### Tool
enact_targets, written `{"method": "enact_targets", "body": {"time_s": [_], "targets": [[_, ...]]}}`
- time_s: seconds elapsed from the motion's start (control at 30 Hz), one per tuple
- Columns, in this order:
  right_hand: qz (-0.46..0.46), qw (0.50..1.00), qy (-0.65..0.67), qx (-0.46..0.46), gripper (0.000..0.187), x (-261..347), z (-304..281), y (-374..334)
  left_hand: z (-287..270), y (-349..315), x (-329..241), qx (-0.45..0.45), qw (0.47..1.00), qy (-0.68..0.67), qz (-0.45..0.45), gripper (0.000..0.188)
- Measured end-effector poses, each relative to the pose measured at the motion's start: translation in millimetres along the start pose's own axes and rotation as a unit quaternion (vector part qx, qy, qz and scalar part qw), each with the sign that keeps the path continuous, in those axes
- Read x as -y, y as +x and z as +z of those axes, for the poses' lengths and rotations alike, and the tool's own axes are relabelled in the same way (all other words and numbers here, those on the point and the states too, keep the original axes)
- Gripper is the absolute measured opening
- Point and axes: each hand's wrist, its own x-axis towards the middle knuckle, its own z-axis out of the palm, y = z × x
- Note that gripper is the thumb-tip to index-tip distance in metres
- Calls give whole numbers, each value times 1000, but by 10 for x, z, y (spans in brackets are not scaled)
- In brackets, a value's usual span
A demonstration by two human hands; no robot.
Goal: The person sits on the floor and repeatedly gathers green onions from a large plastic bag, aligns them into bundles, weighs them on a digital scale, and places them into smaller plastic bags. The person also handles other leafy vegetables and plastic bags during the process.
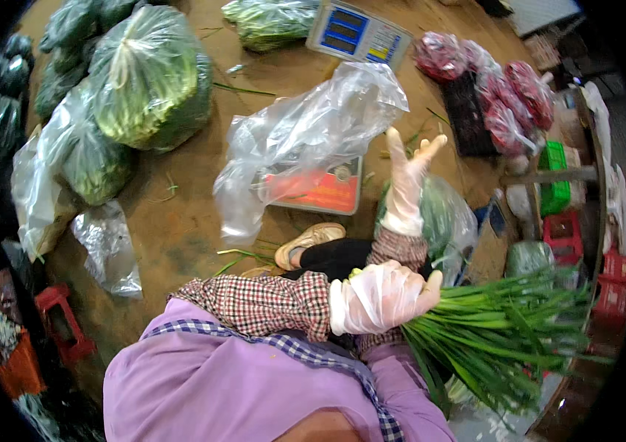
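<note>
My left hand (pixel 387 298), in a thin clear glove, is closed around a bunch of long green chives (pixel 497 339) whose leaves fan out to the right. My right hand (pixel 412 177), gloved too, reaches forward with its fingers spread and nothing in them. Just past its fingertips is a crumpled clear plastic bag (pixel 306 140); I cannot tell whether they touch. Partly under the bag shows the red-topped plate of a digital scale (pixel 320 195). Its display head (pixel 357 33) stands farther off.
Large bags of green vegetables (pixel 151 81) stand at the far left. Another vegetable bag (pixel 269 22) lies by the display. At right are bags of red produce (pixel 512 96), a dark crate (pixel 468 114) and a green basket (pixel 552 177). A red stool (pixel 62 324) stands at left.
</note>
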Motion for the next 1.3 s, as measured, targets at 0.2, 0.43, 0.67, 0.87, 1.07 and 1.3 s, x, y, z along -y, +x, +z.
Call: {"method": "enact_targets", "body": {"time_s": [0.2, 0.43, 0.67, 0.87, 1.07, 1.3], "targets": [[201, 944, 206, 162, 22, -256, 938, 388, -54, -76, 155, -125, 982, 118, -75, 24], [273, 874, 366, 163, 15, 100, -3, -38, 223, 8, 283, -144, 979, 97, -109, 41], [362, 717, 446, 394, 16, -36, -725, 118, 178, 222, 1025, 95, 962, -212, -141, 29], [381, 687, 549, 287, 15, -398, -1187, 98, 370, -1210, 2466, 182, 920, -92, -334, 36], [354, 857, 342, 149, 10, 86, -1103, 418, -245, -1682, 3154, 285, 802, 181, -493, 33], [131, 981, 82, 115, 30, 276, -1063, 833, -415, -1199, 2709, 242, 821, 179, -484, 32]]}}
